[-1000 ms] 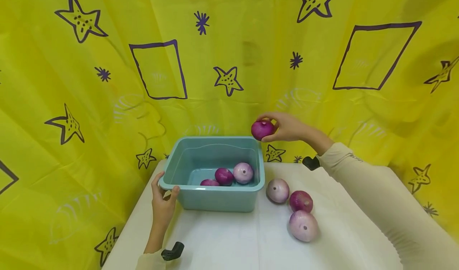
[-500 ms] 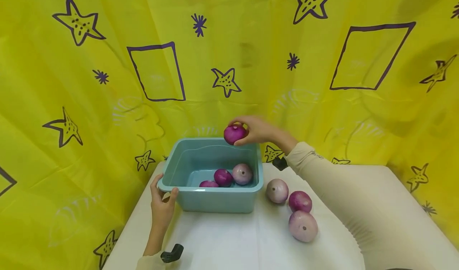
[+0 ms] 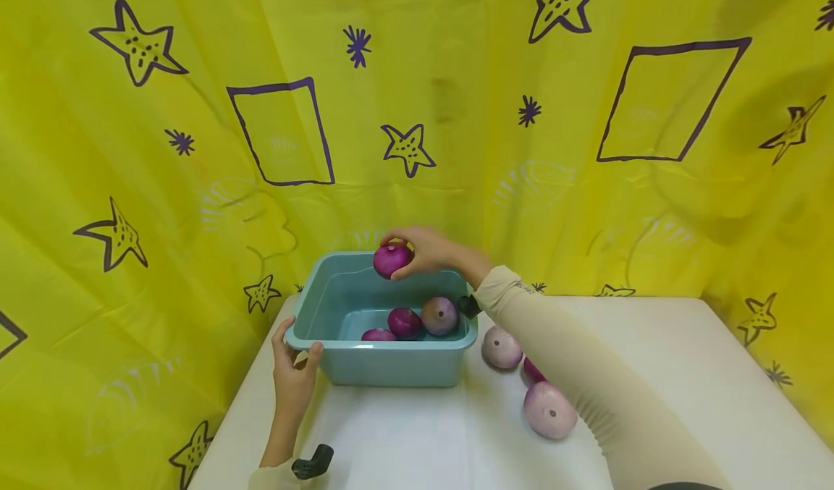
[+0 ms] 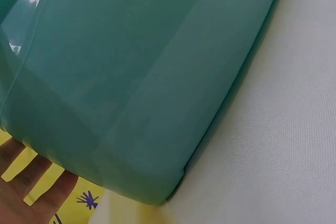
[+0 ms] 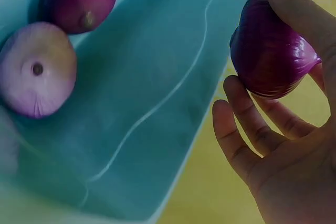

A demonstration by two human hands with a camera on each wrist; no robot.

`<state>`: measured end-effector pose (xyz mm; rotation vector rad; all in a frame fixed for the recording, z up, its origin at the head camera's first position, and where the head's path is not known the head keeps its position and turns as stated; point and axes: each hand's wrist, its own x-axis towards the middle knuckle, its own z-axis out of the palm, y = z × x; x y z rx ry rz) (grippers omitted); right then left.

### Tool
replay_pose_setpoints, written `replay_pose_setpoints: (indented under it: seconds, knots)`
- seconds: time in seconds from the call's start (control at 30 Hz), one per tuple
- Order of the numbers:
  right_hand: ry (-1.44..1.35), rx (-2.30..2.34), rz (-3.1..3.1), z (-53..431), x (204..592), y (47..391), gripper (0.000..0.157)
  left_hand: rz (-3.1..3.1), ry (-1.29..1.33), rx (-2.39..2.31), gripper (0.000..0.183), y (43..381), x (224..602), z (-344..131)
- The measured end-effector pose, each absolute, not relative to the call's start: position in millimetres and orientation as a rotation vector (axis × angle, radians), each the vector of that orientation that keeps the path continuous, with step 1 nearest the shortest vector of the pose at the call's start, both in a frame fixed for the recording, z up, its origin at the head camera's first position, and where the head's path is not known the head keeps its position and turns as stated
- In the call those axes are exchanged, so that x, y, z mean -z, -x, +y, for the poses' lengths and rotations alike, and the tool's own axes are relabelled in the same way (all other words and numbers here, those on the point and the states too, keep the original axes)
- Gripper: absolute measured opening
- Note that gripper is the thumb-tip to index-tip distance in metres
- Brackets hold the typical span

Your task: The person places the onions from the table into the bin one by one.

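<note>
A dark purple onion is pinched between the thumb and fingers of my right hand, above the back part of a teal plastic tub. In the right wrist view the same onion shows close up, beside the tub's wall. My left hand grips the tub's front left corner, thumb on the rim; the left wrist view shows its fingers against the tub's side. Inside the tub lie a pale onion, a purple onion and another purple onion, partly hidden by the front rim.
To the right of the tub, a pale onion, a purple onion partly covered by my right sleeve, and a larger pale onion lie on the white table. A yellow patterned curtain hangs behind.
My right hand has carried the purple onion leftward from beyond the tub's back right corner to over the tub, and slightly lower. My left hand keeps its hold on the corner.
</note>
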<state>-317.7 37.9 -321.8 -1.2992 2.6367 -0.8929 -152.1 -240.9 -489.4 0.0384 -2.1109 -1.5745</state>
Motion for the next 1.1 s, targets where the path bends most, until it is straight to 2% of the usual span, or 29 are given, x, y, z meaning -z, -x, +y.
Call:
replay_pose_setpoints:
  seconds: [0.7,1.1]
  knots:
    - [1.237,0.853,2.57,14.3,336.0,312.9,0.063,-2.132,-0.045,1.561,0.07,152.6,487.1,-240.4]
    - [1.206,0.839,2.485,14.1,338.6,311.5,0.076,-2.131,-0.041,1.558,0.071,151.7,487.8,-241.0]
